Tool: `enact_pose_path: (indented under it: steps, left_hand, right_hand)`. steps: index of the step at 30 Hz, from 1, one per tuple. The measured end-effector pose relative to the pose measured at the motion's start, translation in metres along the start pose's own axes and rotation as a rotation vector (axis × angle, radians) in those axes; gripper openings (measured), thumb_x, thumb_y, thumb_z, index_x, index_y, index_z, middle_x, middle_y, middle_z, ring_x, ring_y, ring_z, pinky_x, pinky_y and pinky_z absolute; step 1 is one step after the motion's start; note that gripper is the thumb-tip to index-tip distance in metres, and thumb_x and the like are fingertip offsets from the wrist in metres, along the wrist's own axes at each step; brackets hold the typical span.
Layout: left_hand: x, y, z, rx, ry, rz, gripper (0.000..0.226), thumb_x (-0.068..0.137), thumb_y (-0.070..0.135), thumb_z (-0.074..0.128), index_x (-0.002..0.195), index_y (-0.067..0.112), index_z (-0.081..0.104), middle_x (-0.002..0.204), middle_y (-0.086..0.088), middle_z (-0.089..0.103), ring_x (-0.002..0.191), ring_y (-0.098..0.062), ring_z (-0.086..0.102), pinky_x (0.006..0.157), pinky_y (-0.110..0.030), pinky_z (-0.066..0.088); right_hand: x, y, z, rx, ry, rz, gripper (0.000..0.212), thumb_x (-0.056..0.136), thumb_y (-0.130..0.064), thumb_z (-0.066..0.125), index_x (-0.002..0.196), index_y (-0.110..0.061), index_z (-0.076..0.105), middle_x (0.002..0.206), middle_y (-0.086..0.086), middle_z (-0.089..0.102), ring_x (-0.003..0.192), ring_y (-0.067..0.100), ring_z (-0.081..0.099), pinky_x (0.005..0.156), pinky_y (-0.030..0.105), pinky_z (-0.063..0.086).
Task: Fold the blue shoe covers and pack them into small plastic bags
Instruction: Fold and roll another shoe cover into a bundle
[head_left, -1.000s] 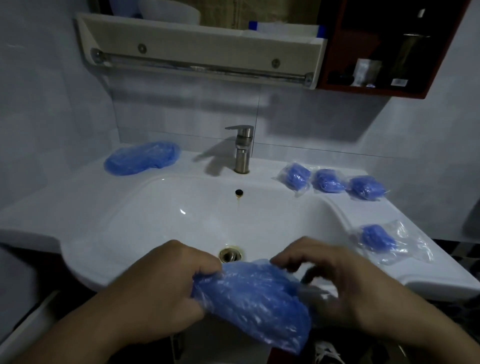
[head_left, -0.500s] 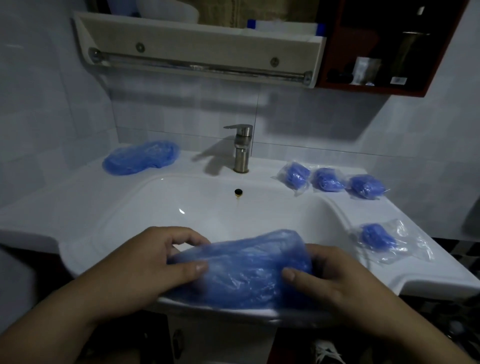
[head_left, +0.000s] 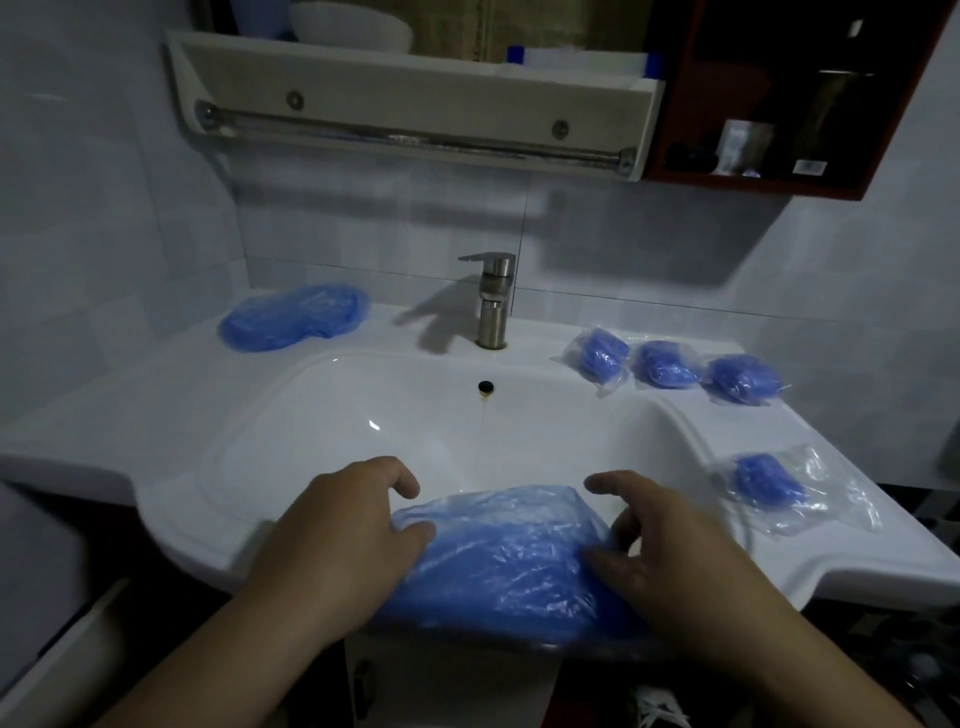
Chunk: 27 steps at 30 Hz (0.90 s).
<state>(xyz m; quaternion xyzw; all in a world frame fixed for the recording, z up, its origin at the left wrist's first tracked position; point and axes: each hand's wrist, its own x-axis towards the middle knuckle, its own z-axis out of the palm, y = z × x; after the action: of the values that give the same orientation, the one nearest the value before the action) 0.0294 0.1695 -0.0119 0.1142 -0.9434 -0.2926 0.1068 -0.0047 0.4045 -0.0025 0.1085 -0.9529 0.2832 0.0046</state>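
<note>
L hand (head_left: 343, 535), R hand (head_left: 680, 551) gripping ends of blue shoe cover (head_left: 504, 561) on sink front rim (head_left: 208, 535), basin (head_left: 395, 410) open behind, bagged covers (head_left: 665, 365) along R ledge.

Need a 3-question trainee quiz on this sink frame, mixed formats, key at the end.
1. How many packed bags lie on the sink to the right of the basin?
2. True or false: the loose pile of shoe covers lies left of the faucet.
3. The shoe cover between the left hand and the right hand lies: A) in the basin by the drain; B) across the sink's front rim; C) up on the shelf.
Key: 1) four; 2) true; 3) B.
</note>
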Motion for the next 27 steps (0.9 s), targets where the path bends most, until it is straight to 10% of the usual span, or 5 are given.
enact_pose_path:
  steps: [6, 9, 12, 27]
  left_hand:
    - [-0.001, 0.006, 0.005, 0.035, 0.003, 0.012, 0.026, 0.08, 0.042, 0.073, 0.102, 0.036, 0.06, 0.075, 0.01, 0.059, 0.077, -0.008, 0.063, 0.077, -0.027, 0.054]
    - [0.002, 0.006, 0.007, 0.012, -0.026, 0.009, 0.026, 0.082, 0.04, 0.073, 0.105, 0.036, 0.06, 0.073, 0.007, 0.06, 0.074, -0.008, 0.062, 0.066, -0.024, 0.047]
    - [0.003, 0.003, 0.005, -0.007, -0.035, 0.013, 0.031, 0.082, 0.045, 0.072, 0.109, 0.039, 0.06, 0.081, 0.009, 0.059, 0.08, -0.007, 0.06, 0.069, -0.02, 0.043]
    - [0.007, -0.012, 0.01, 0.25, 0.093, 0.092, 0.042, 0.097, 0.024, 0.055, 0.136, 0.033, 0.042, 0.107, 0.007, 0.066, 0.094, -0.013, 0.062, 0.085, -0.028, 0.052]
  right_hand:
    - [-0.012, -0.035, -0.009, -0.036, 0.311, -0.321, 0.043, 0.084, -0.02, 0.065, 0.121, -0.041, 0.057, 0.106, -0.024, 0.051, 0.098, -0.005, 0.05, 0.081, 0.004, 0.039]
    - [-0.01, -0.061, 0.02, -0.162, 0.016, -0.47, 0.042, 0.096, -0.036, 0.05, 0.137, -0.037, 0.045, 0.142, -0.021, 0.041, 0.13, -0.006, 0.031, 0.101, 0.0, 0.012]
    - [-0.004, -0.058, 0.05, -0.271, -0.124, -0.406, 0.046, 0.097, -0.051, 0.038, 0.142, -0.039, 0.034, 0.149, -0.017, 0.038, 0.139, 0.003, 0.027, 0.116, 0.025, 0.009]
    - [-0.002, -0.03, 0.03, -0.32, -0.217, -0.344, 0.042, 0.097, -0.06, 0.027, 0.128, -0.039, 0.045, 0.12, -0.009, 0.059, 0.107, 0.012, 0.055, 0.084, 0.027, 0.039]
